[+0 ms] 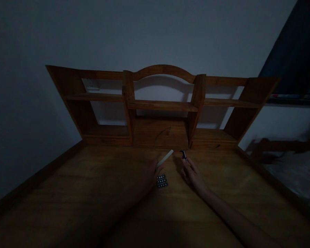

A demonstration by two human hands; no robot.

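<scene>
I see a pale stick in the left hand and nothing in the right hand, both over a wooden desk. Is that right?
Not quite: the right hand isn't empty. The head view shows its fingers holding a small dark object. The left hand does hold the pale stick, and both are over the wooden desk.

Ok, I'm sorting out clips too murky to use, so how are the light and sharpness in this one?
Head view: very dim overall, the wall dull blue-grey, the desk's near edge sunk in shadow; head view: left hand darker than right hand, small items soft in detail; head view: wide-angle stretch toward the sides, no strong glare.
</scene>
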